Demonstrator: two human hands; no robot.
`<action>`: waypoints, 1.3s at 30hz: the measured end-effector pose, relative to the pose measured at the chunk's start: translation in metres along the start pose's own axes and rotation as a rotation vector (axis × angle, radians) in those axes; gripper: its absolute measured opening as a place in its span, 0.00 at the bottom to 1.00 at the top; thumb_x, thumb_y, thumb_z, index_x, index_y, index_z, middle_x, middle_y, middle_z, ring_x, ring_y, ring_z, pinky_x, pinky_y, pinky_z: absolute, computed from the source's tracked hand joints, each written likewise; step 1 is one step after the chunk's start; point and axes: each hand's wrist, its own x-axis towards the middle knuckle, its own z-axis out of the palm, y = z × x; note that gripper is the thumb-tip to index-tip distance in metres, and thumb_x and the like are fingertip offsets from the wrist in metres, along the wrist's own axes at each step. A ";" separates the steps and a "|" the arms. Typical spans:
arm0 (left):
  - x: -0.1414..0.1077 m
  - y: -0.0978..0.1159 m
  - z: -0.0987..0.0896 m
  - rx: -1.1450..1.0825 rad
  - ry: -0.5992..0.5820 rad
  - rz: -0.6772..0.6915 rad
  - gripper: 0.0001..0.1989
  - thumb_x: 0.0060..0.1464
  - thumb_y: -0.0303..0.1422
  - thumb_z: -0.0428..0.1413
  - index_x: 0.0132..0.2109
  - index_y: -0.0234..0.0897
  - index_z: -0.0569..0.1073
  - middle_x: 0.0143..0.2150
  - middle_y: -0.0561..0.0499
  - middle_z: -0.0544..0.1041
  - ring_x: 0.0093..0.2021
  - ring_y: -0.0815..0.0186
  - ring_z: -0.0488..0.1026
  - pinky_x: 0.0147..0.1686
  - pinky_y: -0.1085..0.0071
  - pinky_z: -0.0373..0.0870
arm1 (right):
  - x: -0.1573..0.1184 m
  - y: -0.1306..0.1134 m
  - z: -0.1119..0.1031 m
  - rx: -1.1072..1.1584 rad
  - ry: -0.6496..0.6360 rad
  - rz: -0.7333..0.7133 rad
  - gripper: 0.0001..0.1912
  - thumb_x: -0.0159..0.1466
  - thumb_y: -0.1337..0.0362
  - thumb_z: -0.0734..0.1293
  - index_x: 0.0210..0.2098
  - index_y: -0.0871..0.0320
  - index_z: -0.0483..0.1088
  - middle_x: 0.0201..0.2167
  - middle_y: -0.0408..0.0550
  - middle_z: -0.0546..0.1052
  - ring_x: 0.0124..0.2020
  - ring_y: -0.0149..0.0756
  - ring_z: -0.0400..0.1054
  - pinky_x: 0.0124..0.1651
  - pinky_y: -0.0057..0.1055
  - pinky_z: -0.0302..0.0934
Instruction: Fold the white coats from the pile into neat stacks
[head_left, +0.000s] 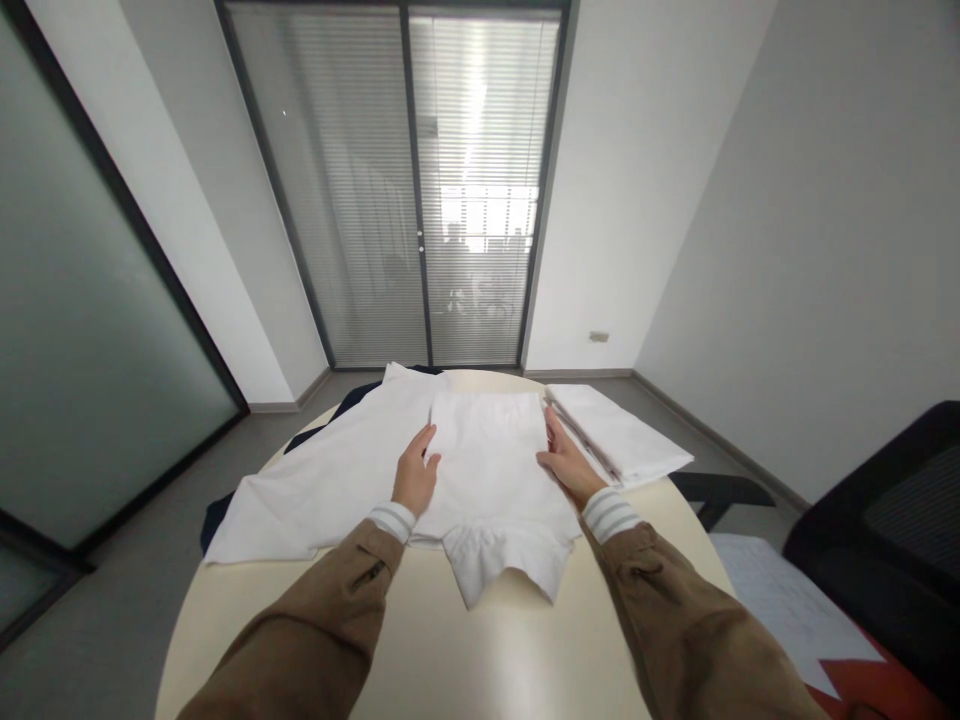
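A white shirt (487, 450) lies folded on the table in front of me, what looks like its collar (510, 560) pointing toward me and hanging loosely. My left hand (416, 470) rests along the shirt's left edge, fingers stretched out and thumb apart. At the opposite edge, my right hand (568, 455) touches the side of the shirt with its fingers extended. Neither hand appears to grip the cloth, though some fingertips are partly hidden at the edges. To the left spreads more white cloth (322, 480), some of it beside and under my left hand.
A folded white cloth (619, 430) lies on the right of the round cream table (525, 660). Dark fabric (352, 400) shows behind the left cloth. A black chair (892, 540) stands at the right, near papers (780, 600) and something red (874, 680).
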 end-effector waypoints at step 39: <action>-0.046 0.038 -0.060 0.496 -0.770 0.480 0.19 0.61 0.37 0.55 0.59 0.45 0.73 0.53 0.46 0.78 0.52 0.57 0.74 0.54 0.63 0.70 | -0.076 -0.050 -0.015 -0.598 -0.549 -0.106 0.32 0.49 0.70 0.72 0.54 0.46 0.76 0.63 0.52 0.68 0.62 0.54 0.62 0.57 0.47 0.64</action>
